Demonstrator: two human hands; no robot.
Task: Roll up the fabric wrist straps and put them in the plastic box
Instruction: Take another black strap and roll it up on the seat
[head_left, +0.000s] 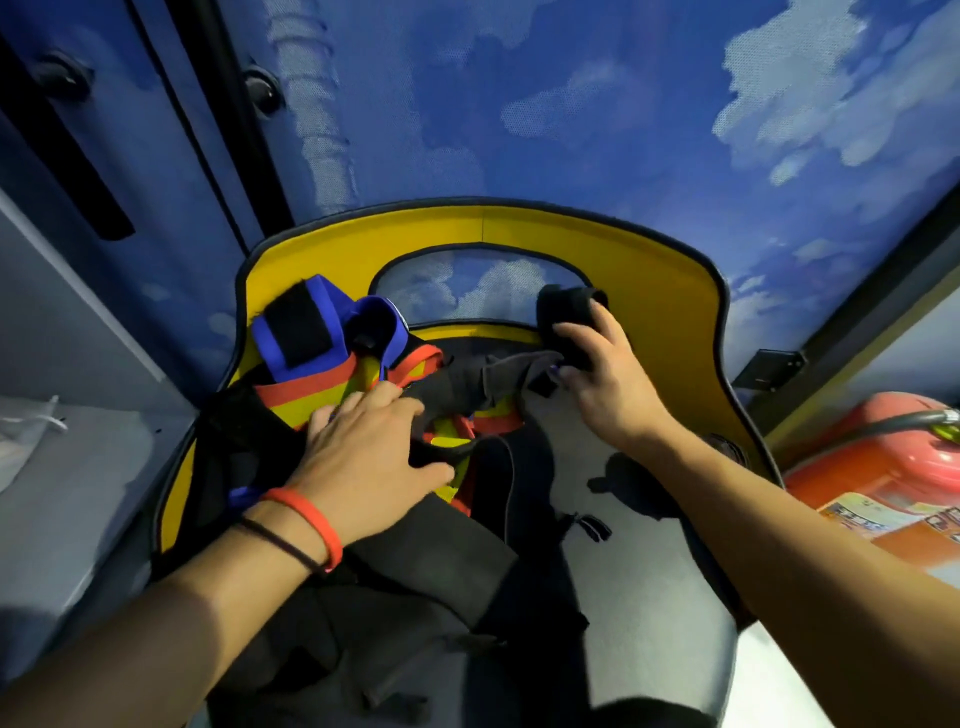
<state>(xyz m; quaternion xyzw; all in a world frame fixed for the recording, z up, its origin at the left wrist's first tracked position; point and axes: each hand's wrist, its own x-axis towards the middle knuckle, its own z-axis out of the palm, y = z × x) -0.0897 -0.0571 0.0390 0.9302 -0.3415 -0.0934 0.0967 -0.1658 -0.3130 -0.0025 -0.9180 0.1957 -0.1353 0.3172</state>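
Head view: right grip (608, 374) holds rolled strap (563, 312), left grip (363, 457) flat on pile (311, 382); slack hold may unroll it.

Bare grey floor (623, 597) right of the strap pile (332, 379), yellow wall (649, 291) behind.

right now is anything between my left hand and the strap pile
Nothing visible does: the left hand rests flat on the pile of straps, touching it. The right hand grips a rolled black strap. No plastic box shows in this view.
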